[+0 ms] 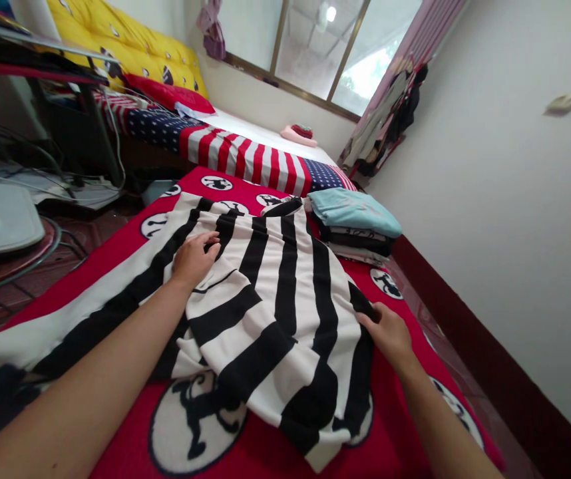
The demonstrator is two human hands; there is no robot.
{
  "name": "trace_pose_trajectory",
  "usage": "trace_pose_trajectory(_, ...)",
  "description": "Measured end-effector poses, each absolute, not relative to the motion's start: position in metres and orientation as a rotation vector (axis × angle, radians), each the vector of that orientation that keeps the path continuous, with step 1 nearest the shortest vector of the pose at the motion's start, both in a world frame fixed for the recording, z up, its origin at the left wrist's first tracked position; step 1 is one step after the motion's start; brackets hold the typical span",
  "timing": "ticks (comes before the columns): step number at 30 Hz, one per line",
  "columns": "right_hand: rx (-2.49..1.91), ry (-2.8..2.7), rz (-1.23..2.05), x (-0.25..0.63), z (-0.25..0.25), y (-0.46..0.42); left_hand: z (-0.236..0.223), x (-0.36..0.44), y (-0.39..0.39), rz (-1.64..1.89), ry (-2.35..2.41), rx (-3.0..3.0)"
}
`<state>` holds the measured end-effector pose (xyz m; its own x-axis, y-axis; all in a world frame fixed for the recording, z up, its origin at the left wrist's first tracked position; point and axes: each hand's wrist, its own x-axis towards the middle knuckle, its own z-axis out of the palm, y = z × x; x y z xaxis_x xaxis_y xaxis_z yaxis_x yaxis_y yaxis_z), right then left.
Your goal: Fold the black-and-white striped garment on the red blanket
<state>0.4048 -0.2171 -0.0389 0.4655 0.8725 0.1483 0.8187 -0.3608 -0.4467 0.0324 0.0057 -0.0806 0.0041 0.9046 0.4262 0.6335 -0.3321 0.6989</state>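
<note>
A black-and-white striped garment [270,313] lies bunched and partly folded on a red blanket [116,279] printed with white cartoon circles. My left hand [194,258] rests on the garment's upper left part, fingers lying over the stripes. At its right edge, my right hand [388,332] has its fingers curled around the black-striped cloth. The garment's sleeve or long end [66,326] stretches left across the blanket. Beyond it stands a folded stack of clothes [358,226] topped by a pale blue piece.
Behind the blanket lies a bed with a flag-patterned cover [235,156] and a yellow cushion [136,43]. A metal table with cables [76,100] stands at left, above a tiled floor. A white wall [490,199] rises at right, with hanging clothes [390,113] near the window [325,46].
</note>
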Motion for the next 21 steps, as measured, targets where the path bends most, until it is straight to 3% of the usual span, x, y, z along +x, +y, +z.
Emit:
trace_pose_trajectory(3, -2.106, -1.434, -0.208, 0.369, -0.022, -0.227, -0.083, 0.032, 0.007, 1.263, 1.572, 1.992)
trace_pose_trajectory(8, -1.730, -2.025, 0.320, 0.254, -0.004, -0.261, -0.086, 0.032, 0.009, 1.266, 1.580, 2.009)
trace_pose_trajectory(13, -1.752, -2.278, 0.200, 0.200, -0.024, -0.263, -0.086, 0.032, 0.009, 1.279, 1.557, 1.998)
trace_pose_trajectory(18, -1.566, -1.448, 0.603, 0.261, 0.003, -0.248, -0.087, 0.030, 0.010, 1.323, 1.523, 1.914)
trace_pose_trajectory(21, -1.316, -0.752, 0.438, 0.330, 0.017, -0.245, -0.088, 0.030, 0.011, 1.350, 1.486, 1.859)
